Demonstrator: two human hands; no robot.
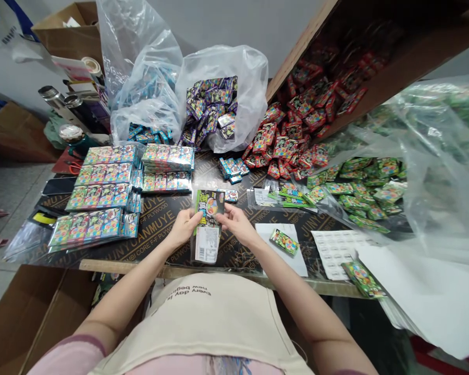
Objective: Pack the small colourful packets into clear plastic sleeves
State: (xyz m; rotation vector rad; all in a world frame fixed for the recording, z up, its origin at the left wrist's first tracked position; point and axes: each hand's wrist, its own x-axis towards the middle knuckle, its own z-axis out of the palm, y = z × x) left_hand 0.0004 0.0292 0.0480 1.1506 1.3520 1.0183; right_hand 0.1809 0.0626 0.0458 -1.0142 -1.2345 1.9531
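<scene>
Between my two hands, over the dark plywood table (160,250), is a clear plastic bag with a green-and-black printed card (210,204) at its top and a white barcode label (206,245) lower down. My left hand (184,226) grips its left edge, thumb on the front. From the other side, my right hand (237,223) pinches the right edge near the card. Just beyond lies a small blue packet (231,196). To the right, a green packet (284,242) rests on a white sheet (297,265). More bags with green cards (291,192) lie behind it.
Stacks of filled packs (97,195) stand at left. Along the back are plastic bags of blue packets (150,134) and purple packets (211,107), then red packets (297,148) spilling from a tipped carton (297,52). Green packets (363,192) and a sticker sheet (332,250) are at right.
</scene>
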